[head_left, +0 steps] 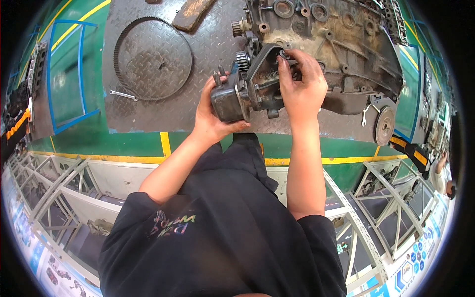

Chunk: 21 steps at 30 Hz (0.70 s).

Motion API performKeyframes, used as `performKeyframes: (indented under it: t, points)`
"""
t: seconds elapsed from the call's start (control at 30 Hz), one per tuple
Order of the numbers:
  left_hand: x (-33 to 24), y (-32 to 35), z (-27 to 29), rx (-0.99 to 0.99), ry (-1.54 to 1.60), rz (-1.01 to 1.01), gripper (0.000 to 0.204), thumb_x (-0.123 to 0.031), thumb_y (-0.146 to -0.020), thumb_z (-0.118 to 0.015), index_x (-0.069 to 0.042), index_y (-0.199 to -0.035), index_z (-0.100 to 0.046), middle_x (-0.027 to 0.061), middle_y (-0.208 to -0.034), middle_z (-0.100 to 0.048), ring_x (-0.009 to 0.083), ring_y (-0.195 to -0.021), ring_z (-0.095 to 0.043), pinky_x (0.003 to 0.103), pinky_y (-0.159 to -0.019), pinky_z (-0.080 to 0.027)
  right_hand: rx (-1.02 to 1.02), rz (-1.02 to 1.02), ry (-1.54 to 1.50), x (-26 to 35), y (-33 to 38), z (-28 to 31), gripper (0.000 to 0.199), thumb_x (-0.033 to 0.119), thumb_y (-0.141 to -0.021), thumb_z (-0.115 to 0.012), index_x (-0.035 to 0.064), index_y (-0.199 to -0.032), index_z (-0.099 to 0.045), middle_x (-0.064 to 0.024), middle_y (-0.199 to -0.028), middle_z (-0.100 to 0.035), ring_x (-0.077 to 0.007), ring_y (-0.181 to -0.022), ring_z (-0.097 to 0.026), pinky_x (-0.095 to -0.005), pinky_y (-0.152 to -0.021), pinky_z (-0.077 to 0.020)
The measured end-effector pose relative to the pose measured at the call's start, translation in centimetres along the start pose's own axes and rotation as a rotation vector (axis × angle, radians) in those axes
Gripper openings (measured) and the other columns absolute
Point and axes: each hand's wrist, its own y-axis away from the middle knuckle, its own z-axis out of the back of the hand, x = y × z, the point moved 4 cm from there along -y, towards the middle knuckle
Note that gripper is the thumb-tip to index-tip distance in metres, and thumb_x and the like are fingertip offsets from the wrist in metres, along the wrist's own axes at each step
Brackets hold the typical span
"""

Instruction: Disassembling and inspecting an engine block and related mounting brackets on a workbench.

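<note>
My left hand [213, 119] is wrapped round a black boxy pump-like part [226, 104], its thumb underneath and fingers on the far left side. That part sits against a dark curved bracket [255, 74] at the front-left end of a dirty engine block [341, 42]. Over the bracket's upper right end, my right hand [304, 86] is closed in a pinch. A small dark round piece shows at its fingertips, too small to name. Two toothed pulleys, an upper one [238, 28] and a lower one [242, 61], stick out left of the block.
A toothed belt [190, 54] lies in a loop on the metal-topped table [143, 116], with a wrench [123, 95] beside it. Brownish flat piece [193, 14] lies at the back. To the right are another wrench [365, 115] and a round pulley [384, 125] at the table edge.
</note>
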Motion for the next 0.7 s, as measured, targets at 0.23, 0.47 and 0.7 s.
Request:
performKeyframes:
  t: [0.23,0.47,0.7]
  points:
    - [-0.2,0.4,-0.3,-0.023,-0.006,0.016,0.115,-0.032,-0.055,-0.098,-0.008,-0.146,-0.031,0.0176,-0.144,-0.043,0.0332,-0.135,-0.043,0.046,-0.111,-0.035,0.027,-0.013,-0.043,0.0,1.3,1.5,0.029,0.003,-0.075,-0.069,0.0059,-0.103,-0.069,-0.0124,-0.1,-0.067,-0.0298,-0.083,-0.067,-0.0366,-0.073,-0.0554]
    - [-0.4,0.3,-0.2,-0.031,0.085,0.122,0.118,-0.03,-0.054,-0.098,-0.006,-0.147,-0.03,0.0156,-0.146,-0.041,0.0318,-0.137,-0.042,0.044,-0.112,-0.035,0.089,0.019,0.028,0.1,0.5,0.8,0.02,0.009,-0.078,-0.074,0.0073,-0.097,-0.071,-0.0105,-0.097,-0.069,-0.0303,-0.084,-0.067,-0.038,-0.073,-0.0538]
    - [-0.2,0.2,-0.2,-0.057,0.117,0.137,0.117,-0.03,-0.053,-0.098,-0.006,-0.146,-0.032,0.0155,-0.146,-0.042,0.0307,-0.136,-0.042,0.044,-0.113,-0.035,0.157,-0.049,0.186,0.9,-0.9,-0.4,0.02,0.013,-0.079,-0.075,0.0034,-0.097,-0.073,-0.013,-0.096,-0.071,-0.0307,-0.082,-0.068,-0.0355,-0.072,-0.0538]
